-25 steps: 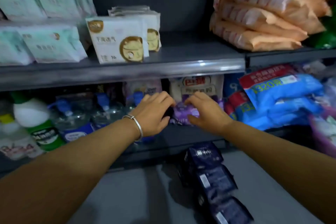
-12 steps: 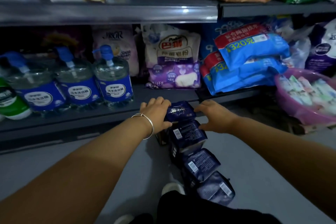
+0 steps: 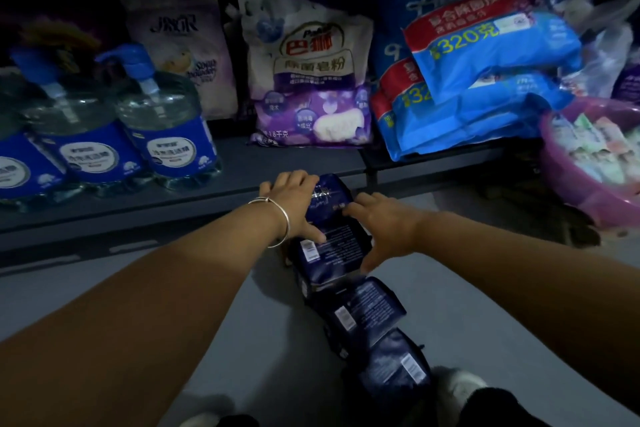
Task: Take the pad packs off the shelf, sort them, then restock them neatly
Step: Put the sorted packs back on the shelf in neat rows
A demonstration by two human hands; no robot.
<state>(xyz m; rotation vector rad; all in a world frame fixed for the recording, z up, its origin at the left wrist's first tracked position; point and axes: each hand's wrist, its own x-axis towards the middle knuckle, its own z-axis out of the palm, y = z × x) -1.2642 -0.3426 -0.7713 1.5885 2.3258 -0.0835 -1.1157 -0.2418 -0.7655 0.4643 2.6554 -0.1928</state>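
head camera looked down at a grey floor (image 3: 145, 305) in front of a low dark shelf (image 3: 242, 166). four dark blue pad packs lay in a row on the floor, running from the shelf edge toward the near side. the left hand (image 3: 294, 204), with a silver bangle (image 3: 277, 222) on its wrist, gripped the left side of the farthest pad pack (image 3: 329, 198), fingers curled over its far edge and the thumb lying on the second pad pack (image 3: 332, 253). the right hand (image 3: 384, 222) gripped the right side of the same pair, fingers on the farthest pack and the thumb hooked round the right edge of the second. nearer lay the third pad pack (image 3: 363, 305) and the fourth pad pack (image 3: 394, 367), overlapping each other. on the shelf stood pump bottles (image 3: 166, 128) with blue labels at the left, a white and purple detergent bag (image 3: 311, 80) in the middle and blue bags (image 3: 485, 80) piled at the right. a pink basin (image 3: 571, 180) of small packets stood at the far right.
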